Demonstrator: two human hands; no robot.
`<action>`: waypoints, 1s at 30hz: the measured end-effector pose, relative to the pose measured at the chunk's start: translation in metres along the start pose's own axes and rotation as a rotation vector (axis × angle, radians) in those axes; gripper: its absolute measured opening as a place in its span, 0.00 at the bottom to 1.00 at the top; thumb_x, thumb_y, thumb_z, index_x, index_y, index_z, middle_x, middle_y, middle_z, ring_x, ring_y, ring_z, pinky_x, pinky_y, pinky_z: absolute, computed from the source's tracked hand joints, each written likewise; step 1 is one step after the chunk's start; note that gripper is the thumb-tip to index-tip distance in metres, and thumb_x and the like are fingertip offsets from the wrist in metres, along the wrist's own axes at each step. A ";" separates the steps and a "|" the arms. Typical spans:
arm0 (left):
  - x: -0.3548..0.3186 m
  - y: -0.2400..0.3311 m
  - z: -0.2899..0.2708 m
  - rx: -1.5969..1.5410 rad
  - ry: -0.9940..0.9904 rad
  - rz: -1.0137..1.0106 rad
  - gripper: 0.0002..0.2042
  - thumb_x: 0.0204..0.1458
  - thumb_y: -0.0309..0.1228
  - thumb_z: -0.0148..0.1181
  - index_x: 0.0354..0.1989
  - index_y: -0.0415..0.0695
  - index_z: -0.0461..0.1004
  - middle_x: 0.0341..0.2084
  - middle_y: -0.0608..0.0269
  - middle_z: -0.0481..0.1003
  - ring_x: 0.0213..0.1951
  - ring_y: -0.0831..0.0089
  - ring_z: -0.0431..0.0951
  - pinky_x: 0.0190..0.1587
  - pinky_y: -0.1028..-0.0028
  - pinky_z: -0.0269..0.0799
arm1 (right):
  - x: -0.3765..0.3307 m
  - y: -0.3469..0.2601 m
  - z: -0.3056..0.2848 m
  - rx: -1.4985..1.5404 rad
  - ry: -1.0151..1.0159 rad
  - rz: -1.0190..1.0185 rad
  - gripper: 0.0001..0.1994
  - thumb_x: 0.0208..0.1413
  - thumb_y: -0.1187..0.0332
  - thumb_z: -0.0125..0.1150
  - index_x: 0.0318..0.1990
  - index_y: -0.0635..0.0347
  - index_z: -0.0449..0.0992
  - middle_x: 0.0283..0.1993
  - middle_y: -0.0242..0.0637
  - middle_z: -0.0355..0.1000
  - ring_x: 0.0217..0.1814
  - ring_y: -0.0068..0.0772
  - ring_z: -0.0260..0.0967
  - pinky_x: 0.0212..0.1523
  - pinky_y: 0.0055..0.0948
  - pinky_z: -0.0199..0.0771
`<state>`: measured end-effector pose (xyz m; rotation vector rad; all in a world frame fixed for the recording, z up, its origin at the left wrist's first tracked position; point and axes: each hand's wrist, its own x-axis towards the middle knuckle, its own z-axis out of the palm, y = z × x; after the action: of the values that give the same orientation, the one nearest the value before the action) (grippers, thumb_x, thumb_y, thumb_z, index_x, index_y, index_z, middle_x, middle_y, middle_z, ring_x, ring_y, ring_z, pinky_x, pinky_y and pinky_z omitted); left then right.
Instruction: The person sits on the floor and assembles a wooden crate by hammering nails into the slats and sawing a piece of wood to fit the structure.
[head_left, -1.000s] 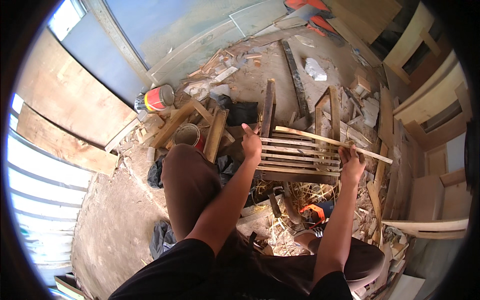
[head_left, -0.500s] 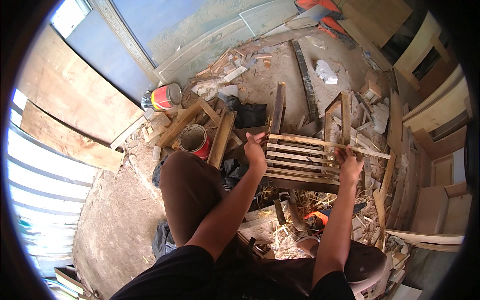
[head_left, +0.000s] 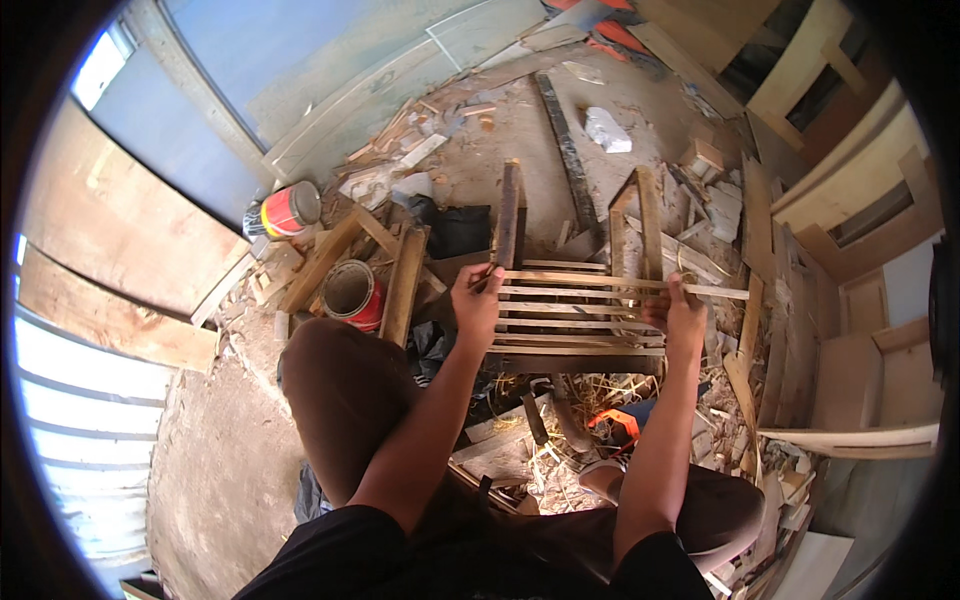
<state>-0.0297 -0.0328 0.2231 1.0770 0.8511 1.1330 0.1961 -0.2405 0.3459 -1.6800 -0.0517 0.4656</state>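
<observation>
Since a second ago, both hands are lowering the thin pale wooden slat (head_left: 625,284) level onto the slatted wooden frame (head_left: 580,320) lying on the littered floor (head_left: 520,130). Left hand (head_left: 478,300) is pinching its left end; right hand (head_left: 678,315) is gripping near the other. It is looking light, springy and easily snapped, best held near both ends.
</observation>
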 end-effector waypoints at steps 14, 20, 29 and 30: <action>-0.005 0.013 0.006 0.009 -0.033 0.048 0.10 0.64 0.25 0.66 0.34 0.45 0.70 0.25 0.77 0.62 0.29 0.84 0.57 0.33 0.76 0.55 | 0.049 0.055 -0.018 0.451 0.245 -0.262 0.30 0.64 0.79 0.65 0.65 0.59 0.52 0.54 0.55 0.74 0.41 0.35 0.79 0.36 0.34 0.82; -0.007 0.017 0.010 0.047 -0.036 0.043 0.10 0.65 0.26 0.66 0.33 0.45 0.69 0.25 0.77 0.58 0.29 0.83 0.53 0.34 0.76 0.54 | 0.044 0.056 -0.015 0.392 0.215 -0.200 0.22 0.63 0.76 0.67 0.60 0.72 0.65 0.43 0.44 0.81 0.38 0.30 0.79 0.37 0.31 0.78; -0.005 0.014 0.011 0.089 -0.017 0.099 0.11 0.65 0.26 0.66 0.33 0.45 0.69 0.25 0.76 0.59 0.30 0.82 0.53 0.35 0.76 0.56 | 0.051 0.069 -0.016 0.373 0.173 -0.265 0.12 0.59 0.74 0.72 0.46 0.63 0.75 0.39 0.34 0.80 0.42 0.26 0.76 0.46 0.27 0.72; -0.005 0.014 0.012 0.088 -0.021 0.093 0.10 0.65 0.26 0.66 0.33 0.45 0.70 0.25 0.76 0.59 0.30 0.82 0.54 0.35 0.76 0.56 | 0.053 0.072 -0.016 0.374 0.173 -0.268 0.11 0.59 0.74 0.72 0.46 0.62 0.75 0.39 0.34 0.80 0.42 0.26 0.76 0.46 0.27 0.72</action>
<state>-0.0241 -0.0397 0.2401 1.2096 0.8481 1.1688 0.2333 -0.2525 0.2640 -1.3150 -0.0579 0.1163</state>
